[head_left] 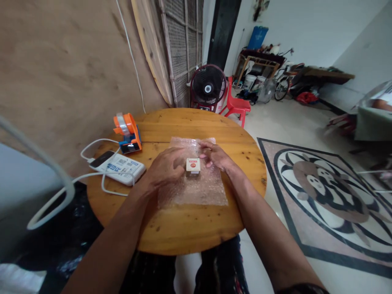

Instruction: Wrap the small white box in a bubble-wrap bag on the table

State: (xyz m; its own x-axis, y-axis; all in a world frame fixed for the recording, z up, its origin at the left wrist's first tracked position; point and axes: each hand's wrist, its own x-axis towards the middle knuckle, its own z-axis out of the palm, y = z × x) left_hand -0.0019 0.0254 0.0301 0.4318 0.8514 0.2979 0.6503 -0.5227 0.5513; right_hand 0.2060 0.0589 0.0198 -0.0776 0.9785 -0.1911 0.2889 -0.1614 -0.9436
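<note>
Round wooden table seen from above, with a bubble wrap sheet spread flat at its middle. Small white box with a red label standing on the sheet, between two bare hands. Left hand resting palm down on the wrap, touching the box's left side; right hand just beside its right, fingers curled. Orange tape dispenser and a white power bank with cables lying well apart to the left. Black fan and red chair beyond the table

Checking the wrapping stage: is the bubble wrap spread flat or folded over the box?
Spread flat. The bubble wrap lies open on the table, with the box uncovered on top.
</note>
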